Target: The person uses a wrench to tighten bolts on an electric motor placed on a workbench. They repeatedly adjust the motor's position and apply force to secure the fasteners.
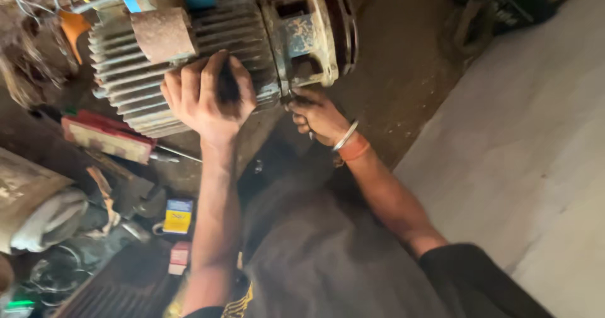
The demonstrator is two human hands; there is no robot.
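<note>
clutter (107, 186) crowds left; pale floor (523, 141) open right.

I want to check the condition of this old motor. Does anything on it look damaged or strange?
Yes. The finned motor looks worn: rust covers the box on top, and paint has flaked off the end flange. The left hand rests on the fins; the right hand works under the flange.

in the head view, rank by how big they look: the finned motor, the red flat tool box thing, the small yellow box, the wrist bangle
1. finned motor
2. red flat tool
3. small yellow box
4. wrist bangle

The last two look close, and the bangle is partly hidden, so their order is unsure.
</note>
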